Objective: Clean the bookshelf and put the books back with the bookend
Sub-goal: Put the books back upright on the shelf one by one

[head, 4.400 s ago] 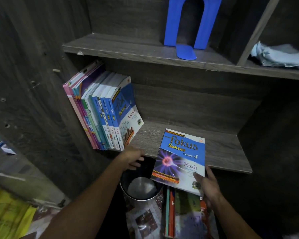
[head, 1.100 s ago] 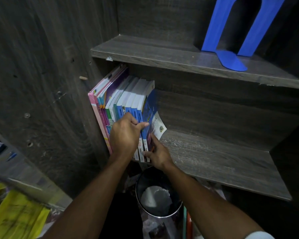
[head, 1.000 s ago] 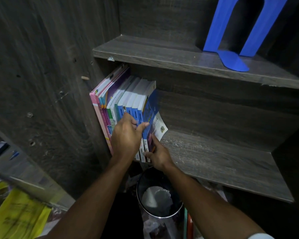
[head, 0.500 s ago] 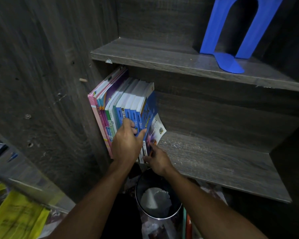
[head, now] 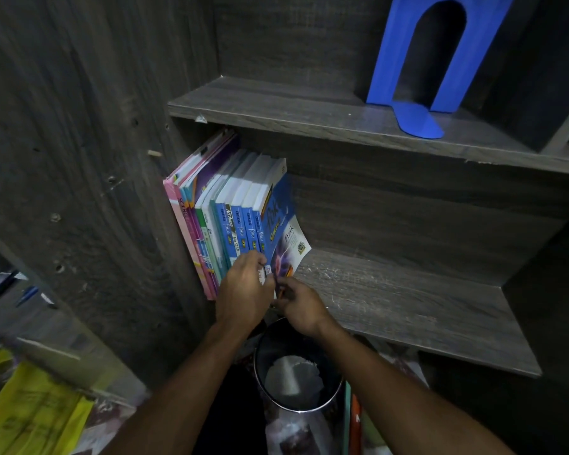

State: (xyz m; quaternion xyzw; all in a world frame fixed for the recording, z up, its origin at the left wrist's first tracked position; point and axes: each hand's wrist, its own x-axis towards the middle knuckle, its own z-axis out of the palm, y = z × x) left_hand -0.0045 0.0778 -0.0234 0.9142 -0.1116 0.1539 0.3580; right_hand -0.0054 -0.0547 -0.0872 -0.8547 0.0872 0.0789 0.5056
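Observation:
A row of books [head: 225, 211] stands leaning against the left wall of the lower shelf [head: 408, 307]. The rightmost one is a blue Fizik book [head: 284, 231], and its front cover bows outward. My left hand [head: 243, 290] is curled over the bottom of the last spines. Touching it on the right, my right hand [head: 301, 305] pinches the lower edge of the Fizik book. The blue arch-shaped bookend [head: 418, 60] stands on the upper shelf [head: 293, 116], well apart from both hands.
A shiny metal bin [head: 296, 372] stands on the floor under my hands, with more books [head: 353, 421] beside it. Yellow paper [head: 30, 418] lies at the lower left. The right part of the lower shelf is bare, dusty wood.
Since 4.4 s ago the Fizik book has gone from my right hand into the row's right end. Over the last second both hands slid down to the books' bottom edges.

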